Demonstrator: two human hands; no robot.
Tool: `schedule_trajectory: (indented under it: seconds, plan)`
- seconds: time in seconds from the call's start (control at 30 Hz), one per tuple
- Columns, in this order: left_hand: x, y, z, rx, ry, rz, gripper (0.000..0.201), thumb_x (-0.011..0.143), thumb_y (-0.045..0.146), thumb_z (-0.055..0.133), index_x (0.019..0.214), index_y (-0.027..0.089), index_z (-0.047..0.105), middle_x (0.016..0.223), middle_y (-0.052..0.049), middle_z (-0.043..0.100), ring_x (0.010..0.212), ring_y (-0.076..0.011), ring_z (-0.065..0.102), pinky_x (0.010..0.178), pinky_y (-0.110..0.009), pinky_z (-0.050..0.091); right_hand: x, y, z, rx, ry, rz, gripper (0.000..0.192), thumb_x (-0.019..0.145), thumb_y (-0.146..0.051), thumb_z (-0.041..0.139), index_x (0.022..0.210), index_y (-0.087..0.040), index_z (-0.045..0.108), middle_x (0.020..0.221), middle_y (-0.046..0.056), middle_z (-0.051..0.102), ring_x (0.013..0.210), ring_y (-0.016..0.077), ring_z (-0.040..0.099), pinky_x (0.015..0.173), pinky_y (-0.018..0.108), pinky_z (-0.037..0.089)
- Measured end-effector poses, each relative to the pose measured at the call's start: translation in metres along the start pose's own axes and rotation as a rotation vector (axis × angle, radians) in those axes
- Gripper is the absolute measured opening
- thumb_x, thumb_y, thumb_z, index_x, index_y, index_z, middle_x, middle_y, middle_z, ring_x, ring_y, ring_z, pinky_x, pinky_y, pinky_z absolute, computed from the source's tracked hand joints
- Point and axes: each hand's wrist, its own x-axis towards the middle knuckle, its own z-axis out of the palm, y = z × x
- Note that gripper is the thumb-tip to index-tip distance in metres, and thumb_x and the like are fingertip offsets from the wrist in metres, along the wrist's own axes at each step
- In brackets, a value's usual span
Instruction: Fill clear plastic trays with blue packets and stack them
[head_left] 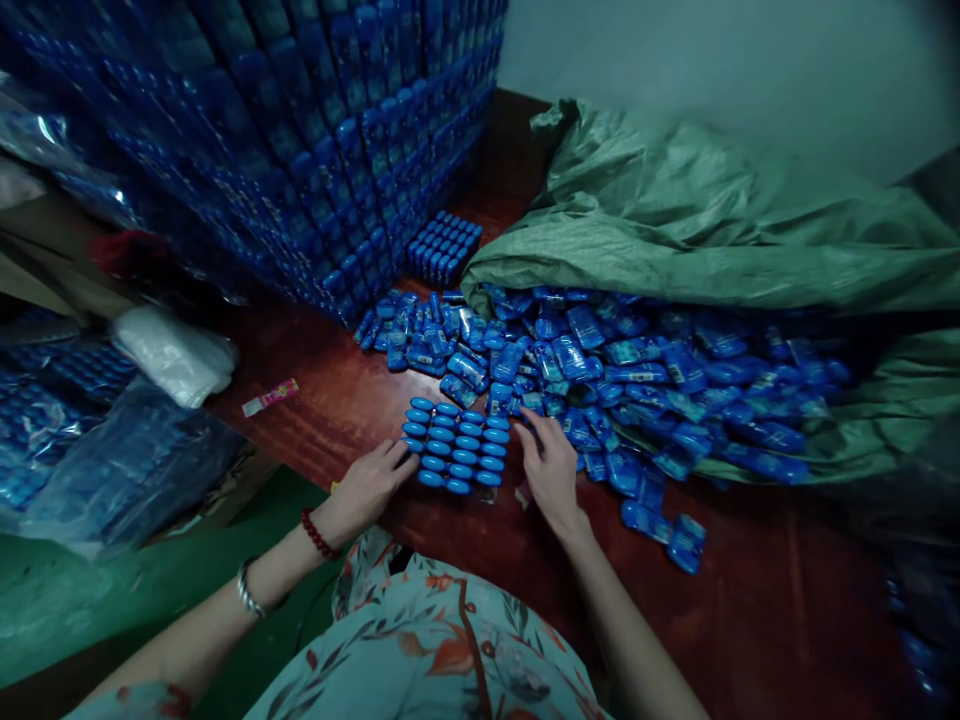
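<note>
A block of small blue packs stands in rows on the reddish-brown tabletop, rounded ends facing up. My left hand rests against the block's left side, fingers stretched out and not wrapped around any pack. On the other side, my right hand is just off the block's right edge, thumb and fingers apart with nothing visible between them. Its fingertips are close to the loose blue packs, which lie in a jumbled heap beyond it. Their printed labels are too small to read.
A large green woven sack lies at right, loose packs spilling from its mouth. A tall wall of stacked blue packs rises at back left, with a smaller block beside it. A pink wrapper and white plastic bag lie left.
</note>
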Motion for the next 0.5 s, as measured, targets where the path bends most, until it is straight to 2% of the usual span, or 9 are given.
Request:
schedule_trajectory:
  seconds: [0.1, 0.17, 0.27, 0.37, 0.4, 0.43, 0.5]
  plan:
    - [-0.01, -0.006, 0.005, -0.029, 0.127, 0.004, 0.033, 0.09, 0.011, 0.034, 0.12, 0.019, 0.046, 0.101, -0.008, 0.057, 0.089, -0.0172, 0.055, 0.076, -0.029, 0.048, 0.036, 0.004, 0.008, -0.111, -0.118, 0.08, 0.043, 0.091, -0.039, 0.043, 0.128, -0.017, 0.048, 0.112, 0.012, 0.06, 0.1, 0.0243, 0.058, 0.079, 0.036, 0.047]
    - [-0.014, -0.009, 0.002, -0.026, 0.174, -0.008, 0.03, 0.092, 0.021, 0.039, 0.121, 0.018, 0.047, 0.092, -0.007, 0.059, 0.082, -0.0174, 0.056, 0.073, -0.029, 0.047, 0.054, 0.004, 0.011, -0.21, -0.243, 0.099, 0.048, 0.089, -0.039, 0.047, 0.131, -0.017, 0.044, 0.114, 0.013, 0.06, 0.098, 0.0258, 0.059, 0.075, 0.036, 0.047]
    - [-0.004, -0.017, -0.012, -0.033, 0.257, -0.021, 0.023, 0.092, 0.032, 0.043, 0.1, 0.016, 0.058, 0.076, -0.005, 0.06, 0.07, -0.0157, 0.054, 0.066, -0.028, 0.043, 0.069, 0.001, 0.009, -0.327, -0.385, 0.101, 0.048, 0.085, -0.033, 0.054, 0.129, -0.019, 0.043, 0.112, 0.011, 0.061, 0.094, 0.025, 0.061, 0.071, 0.032, 0.046]
    - [0.034, -0.034, -0.026, -0.167, 0.361, -0.146, 0.03, 0.094, 0.031, 0.037, 0.083, 0.016, 0.06, 0.07, -0.004, 0.059, 0.065, -0.013, 0.053, 0.063, -0.024, 0.041, 0.072, -0.003, 0.005, -0.391, -0.464, 0.062, 0.042, 0.083, -0.029, 0.058, 0.123, -0.022, 0.047, 0.111, 0.01, 0.06, 0.09, 0.0233, 0.061, 0.067, 0.029, 0.044]
    - [0.052, -0.041, -0.029, -0.218, 0.345, -0.199, 0.031, 0.095, 0.031, 0.036, 0.083, 0.015, 0.06, 0.072, -0.004, 0.06, 0.067, -0.0128, 0.054, 0.064, -0.023, 0.041, 0.071, -0.003, 0.004, -0.399, -0.474, 0.046, 0.041, 0.083, -0.028, 0.058, 0.122, -0.023, 0.047, 0.111, 0.009, 0.059, 0.088, 0.0227, 0.062, 0.065, 0.028, 0.043]
    - [0.072, -0.047, -0.031, -0.256, 0.263, -0.216, 0.031, 0.095, 0.032, 0.036, 0.086, 0.015, 0.061, 0.077, -0.005, 0.062, 0.071, -0.013, 0.056, 0.065, -0.022, 0.042, 0.07, -0.003, 0.003, -0.4, -0.476, 0.032, 0.041, 0.082, -0.027, 0.058, 0.121, -0.024, 0.047, 0.111, 0.009, 0.058, 0.086, 0.0221, 0.062, 0.064, 0.028, 0.042]
    - [0.112, -0.055, -0.03, -0.209, -0.049, -0.205, 0.029, 0.092, 0.036, 0.043, 0.086, 0.015, 0.063, 0.083, -0.007, 0.066, 0.078, -0.0158, 0.061, 0.068, -0.023, 0.043, 0.067, -0.001, 0.003, -0.367, -0.451, 0.014, 0.04, 0.081, -0.026, 0.059, 0.12, -0.023, 0.048, 0.11, 0.008, 0.056, 0.084, 0.0215, 0.061, 0.064, 0.028, 0.042]
